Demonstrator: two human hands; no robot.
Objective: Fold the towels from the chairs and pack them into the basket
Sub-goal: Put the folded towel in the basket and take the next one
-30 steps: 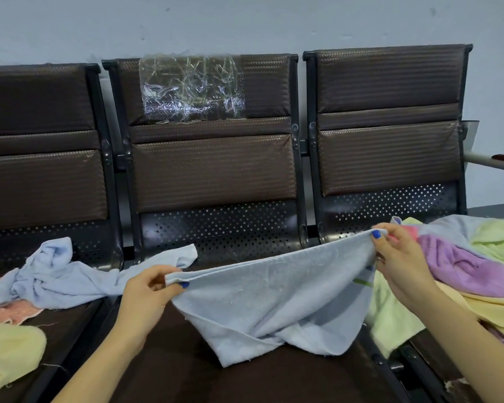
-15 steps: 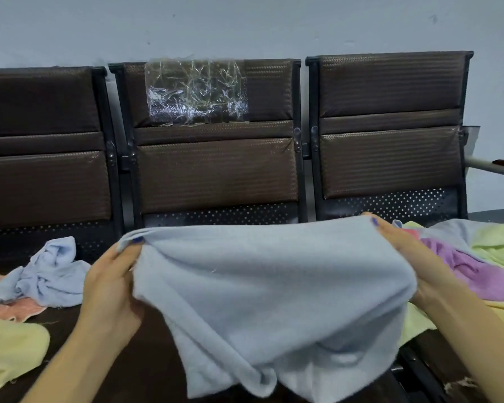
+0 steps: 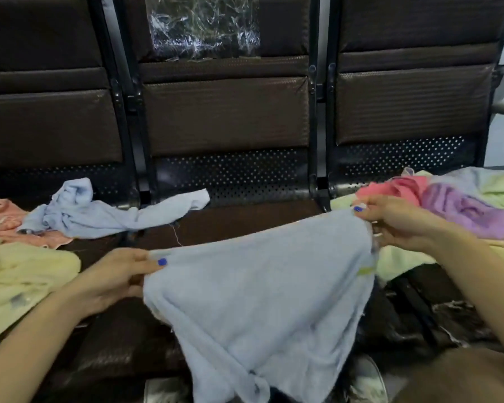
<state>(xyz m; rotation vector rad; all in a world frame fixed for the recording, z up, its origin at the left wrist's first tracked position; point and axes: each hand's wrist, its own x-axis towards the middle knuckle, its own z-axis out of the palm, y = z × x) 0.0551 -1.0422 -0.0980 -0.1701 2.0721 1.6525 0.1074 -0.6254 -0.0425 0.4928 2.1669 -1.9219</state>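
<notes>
Left hand pinches blue towel at its left top corner, right hand pinches the right corner, higher; towel hangs over middle seat. Risk: uneven corners give skewed fold; bunched bottom may snag. Basket unseen.

Dim indoor light, soft blur, curved edges
</notes>
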